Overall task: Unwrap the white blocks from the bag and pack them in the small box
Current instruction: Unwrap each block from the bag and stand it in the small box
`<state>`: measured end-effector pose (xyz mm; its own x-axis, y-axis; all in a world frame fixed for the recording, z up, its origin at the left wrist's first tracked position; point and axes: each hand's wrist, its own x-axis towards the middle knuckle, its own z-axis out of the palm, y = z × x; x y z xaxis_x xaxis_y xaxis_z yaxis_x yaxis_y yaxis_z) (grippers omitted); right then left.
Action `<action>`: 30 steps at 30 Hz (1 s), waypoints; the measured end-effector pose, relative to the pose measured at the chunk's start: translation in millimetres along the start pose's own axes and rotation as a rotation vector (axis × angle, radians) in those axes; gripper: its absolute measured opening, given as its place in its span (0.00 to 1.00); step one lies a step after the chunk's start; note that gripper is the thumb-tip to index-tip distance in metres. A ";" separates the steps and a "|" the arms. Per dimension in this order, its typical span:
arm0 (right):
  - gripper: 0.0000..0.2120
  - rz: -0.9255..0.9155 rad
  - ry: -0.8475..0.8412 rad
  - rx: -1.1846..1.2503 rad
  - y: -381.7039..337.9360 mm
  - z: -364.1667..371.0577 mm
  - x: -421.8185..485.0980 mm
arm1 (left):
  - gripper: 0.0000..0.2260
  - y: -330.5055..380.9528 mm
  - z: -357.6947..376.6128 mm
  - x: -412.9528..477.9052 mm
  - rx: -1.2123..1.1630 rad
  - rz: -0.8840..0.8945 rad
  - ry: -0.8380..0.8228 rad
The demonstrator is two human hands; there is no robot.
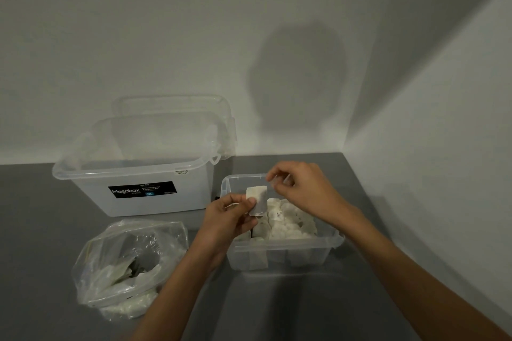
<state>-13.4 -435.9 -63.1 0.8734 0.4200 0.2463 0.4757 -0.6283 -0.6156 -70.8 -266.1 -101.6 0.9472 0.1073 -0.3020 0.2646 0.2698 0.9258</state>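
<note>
Your left hand [232, 214]: fingers grip white block [257, 199], long axis near upright, just above small box [304, 257]. Your right hand [303, 188], up-right of block: fingers pinch what looks like clear wrap [273, 179] at its top corner. Box straight below; bag [124, 263] left on desk [277, 302].

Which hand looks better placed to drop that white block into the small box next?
Left. The left hand grips the white block just above the small box, while the right hand pinches clear wrapping.
</note>
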 end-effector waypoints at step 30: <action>0.05 0.025 0.000 0.154 -14.8 -14.3 -8.9 | 0.07 -4.3 5.6 -0.9 0.327 0.328 -0.214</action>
<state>-26.8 -439.7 -45.5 0.8849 0.4054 0.2295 0.4322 -0.5308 -0.7290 -71.8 -272.7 -104.1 0.9967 -0.0718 0.0386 -0.0431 -0.0622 0.9971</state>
